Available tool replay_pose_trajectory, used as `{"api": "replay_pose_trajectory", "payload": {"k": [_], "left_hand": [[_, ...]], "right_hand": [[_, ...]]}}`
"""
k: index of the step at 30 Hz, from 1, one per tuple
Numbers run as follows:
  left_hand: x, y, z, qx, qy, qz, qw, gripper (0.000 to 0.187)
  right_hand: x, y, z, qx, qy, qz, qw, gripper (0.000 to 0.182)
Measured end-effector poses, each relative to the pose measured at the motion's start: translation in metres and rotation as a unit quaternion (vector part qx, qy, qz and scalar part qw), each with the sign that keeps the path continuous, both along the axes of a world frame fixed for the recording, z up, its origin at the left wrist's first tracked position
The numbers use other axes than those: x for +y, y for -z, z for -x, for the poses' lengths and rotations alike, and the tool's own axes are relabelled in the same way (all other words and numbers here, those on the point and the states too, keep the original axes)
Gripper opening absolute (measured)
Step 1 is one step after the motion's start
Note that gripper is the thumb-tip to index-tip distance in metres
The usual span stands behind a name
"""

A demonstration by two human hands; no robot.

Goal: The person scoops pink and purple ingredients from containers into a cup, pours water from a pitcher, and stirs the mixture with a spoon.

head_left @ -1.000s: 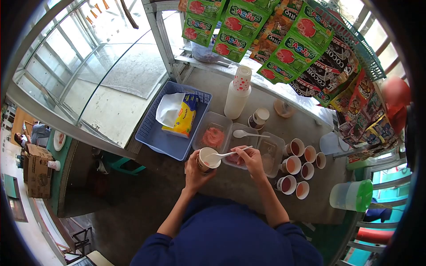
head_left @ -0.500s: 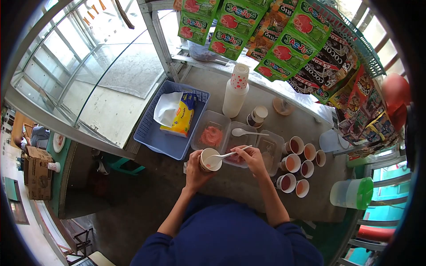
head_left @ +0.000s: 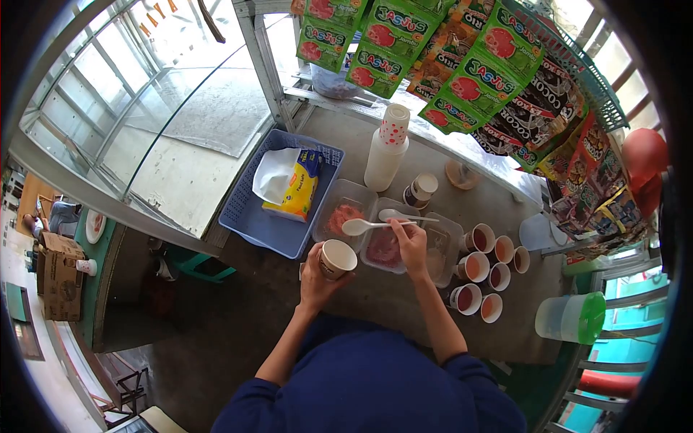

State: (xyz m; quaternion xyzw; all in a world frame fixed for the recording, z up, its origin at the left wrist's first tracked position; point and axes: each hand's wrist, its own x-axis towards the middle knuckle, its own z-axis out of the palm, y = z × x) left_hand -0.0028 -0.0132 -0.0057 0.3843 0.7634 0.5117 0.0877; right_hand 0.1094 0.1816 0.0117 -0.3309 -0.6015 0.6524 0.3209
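The left hand point(head_left: 315, 283) is gripping a paper cup point(head_left: 338, 257), its fingers wrapping around the side and the open mouth facing up, a little tilted. The right hand point(head_left: 411, 249) is pinching the handle of a white spoon point(head_left: 356, 227), whose bowl is pointing left, away from that hand. The cup is sitting in the left hand just in front of the containers, and the spoon's bowl is hovering over the near right corner of the left container point(head_left: 355, 186), which is holding pinkish-red shreds; whether the bowl is touching them, I cannot tell. The middle container point(head_left: 394, 270) is carrying a darker pink mass, with a second spoon point(head_left: 393, 214) lying across it. Beside it, the right container point(head_left: 453, 225) is standing under the right hand's side.

Farther right, seven filled cups point(head_left: 474, 268) are clustering on the counter point(head_left: 512, 339), showing orange and dark red contents. Behind the containers, a short cup stack point(head_left: 424, 186) and a white bottle point(head_left: 384, 164) are standing, the bottle bearing red-dotted cups point(head_left: 394, 128). To the left, a blue basket point(head_left: 249, 234) is holding a tissue pack point(head_left: 297, 189). Sachets point(head_left: 476, 83) are hanging above.
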Motion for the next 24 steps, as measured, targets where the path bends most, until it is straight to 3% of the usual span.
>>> {"api": "replay_pose_trajectory", "payload": {"k": [4, 10, 24], "left_hand": [[-0.003, 0.002, 0.001, -0.021, 0.001, 0.006, 1.0, 0.085], [-0.008, 0.0, 0.002, -0.036, -0.006, 0.001, 0.999, 0.084], [-0.008, -0.001, 0.003, 0.005, -0.011, 0.023, 1.0, 0.084]], "right_hand": [[0.008, 0.023, 0.018, -0.098, 0.084, -0.162, 0.978, 0.023], [0.009, 0.038, 0.032, -0.156, 0.093, -0.212, 0.96, 0.025], [0.015, 0.061, 0.031, -0.112, 0.09, -0.141, 0.98, 0.024]]}}
